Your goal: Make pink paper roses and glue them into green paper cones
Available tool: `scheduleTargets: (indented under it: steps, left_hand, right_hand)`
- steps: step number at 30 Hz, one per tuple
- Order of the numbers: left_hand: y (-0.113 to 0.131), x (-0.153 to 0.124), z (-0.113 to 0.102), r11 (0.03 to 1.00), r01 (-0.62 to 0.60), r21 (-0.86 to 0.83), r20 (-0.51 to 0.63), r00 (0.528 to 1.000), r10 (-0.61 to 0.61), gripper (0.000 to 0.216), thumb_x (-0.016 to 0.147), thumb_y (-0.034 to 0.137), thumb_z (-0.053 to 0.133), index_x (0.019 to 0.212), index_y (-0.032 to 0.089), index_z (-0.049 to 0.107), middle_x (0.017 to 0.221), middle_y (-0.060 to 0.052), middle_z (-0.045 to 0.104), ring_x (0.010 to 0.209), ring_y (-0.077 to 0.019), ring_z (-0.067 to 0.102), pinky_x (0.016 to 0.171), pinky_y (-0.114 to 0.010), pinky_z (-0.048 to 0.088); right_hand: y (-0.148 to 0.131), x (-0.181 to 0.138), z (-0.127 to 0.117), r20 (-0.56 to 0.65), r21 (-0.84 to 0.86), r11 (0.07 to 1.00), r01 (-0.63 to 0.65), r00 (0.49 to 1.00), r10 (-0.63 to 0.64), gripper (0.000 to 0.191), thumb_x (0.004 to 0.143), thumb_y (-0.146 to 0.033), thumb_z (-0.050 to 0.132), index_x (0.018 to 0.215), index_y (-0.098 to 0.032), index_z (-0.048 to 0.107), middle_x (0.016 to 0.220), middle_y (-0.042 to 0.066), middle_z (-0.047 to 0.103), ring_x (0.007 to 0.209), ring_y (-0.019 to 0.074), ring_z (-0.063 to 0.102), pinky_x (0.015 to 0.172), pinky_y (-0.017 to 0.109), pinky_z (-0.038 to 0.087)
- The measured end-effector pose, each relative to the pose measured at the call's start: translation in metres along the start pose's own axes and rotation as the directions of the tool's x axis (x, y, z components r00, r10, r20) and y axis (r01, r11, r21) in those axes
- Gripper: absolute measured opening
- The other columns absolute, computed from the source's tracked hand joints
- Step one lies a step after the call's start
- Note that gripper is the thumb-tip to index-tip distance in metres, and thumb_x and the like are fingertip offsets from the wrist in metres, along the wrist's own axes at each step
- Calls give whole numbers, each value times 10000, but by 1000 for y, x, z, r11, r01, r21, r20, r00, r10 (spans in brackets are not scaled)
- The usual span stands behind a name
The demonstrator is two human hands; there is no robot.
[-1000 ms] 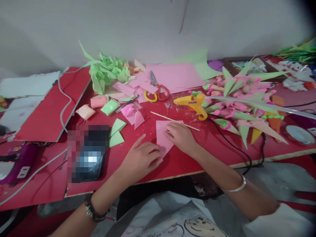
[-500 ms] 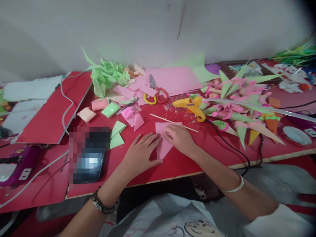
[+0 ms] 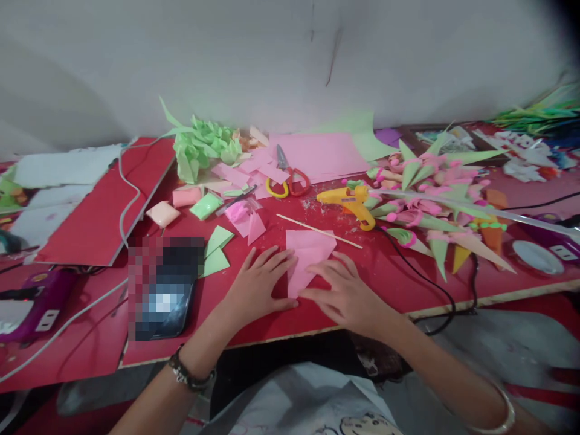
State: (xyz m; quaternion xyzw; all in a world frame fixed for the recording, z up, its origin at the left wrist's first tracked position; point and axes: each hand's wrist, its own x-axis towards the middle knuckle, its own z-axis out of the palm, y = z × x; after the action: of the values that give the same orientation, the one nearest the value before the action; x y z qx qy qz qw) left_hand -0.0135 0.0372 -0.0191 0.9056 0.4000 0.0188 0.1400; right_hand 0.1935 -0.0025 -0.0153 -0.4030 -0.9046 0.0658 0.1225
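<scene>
A piece of pink paper [image 3: 302, 243], partly folded, lies on the red table between my hands. My left hand [image 3: 259, 279] rests along its left side, fingers spread, with the fingertips and thumb at the paper's edge. On the other side, my right hand [image 3: 348, 296] is open, its fingers apart and its tips at the right and lower edges of the paper. Just beyond the paper lies a thin wooden stick [image 3: 319, 231]. To the left of it sit a folded pink paper piece [image 3: 255, 228] and green paper pieces [image 3: 217, 254].
A yellow glue gun [image 3: 348, 202] with a long clear glue stick and black cord lies right of centre. Scissors [image 3: 290, 175] rest beyond. Paper flowers [image 3: 430, 181] pile at the right. A phone [image 3: 170, 296] lies left, near clay packets [image 3: 206, 206] and a white cable [image 3: 122, 217].
My right hand has drawn back toward me from the upper part of the pink paper, and its fingers have spread. My left hand stays nearly in place. The view has shifted slightly.
</scene>
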Motion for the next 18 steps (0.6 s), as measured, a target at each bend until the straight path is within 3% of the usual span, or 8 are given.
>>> scheduleTargets:
  steps: [7,18]
  left_hand:
    - [-2,0,3,1000,-11,3,-6,1000,11,751,694,635,434,1324,278,234,1379,-2,306,1260,-231,220,1035,-456,134]
    - [-1,0,0,1000,-7,1,2,1000,7,733,704,623,433,1321,274,246,1373,-7,315,1257,-234,222,1032,-460,145]
  right_hand:
    - [-1,-8,7,32,-31,999,-36,999,37,315,809,-222,458,1073,-357,563,1159,52,492,1066,225,369,939,464,186]
    - [24,-12,-12,9,-278,939,-204,977,215,385,741,-131,498,1049,-340,596,1184,50,508,1052,252,393,961,509,189]
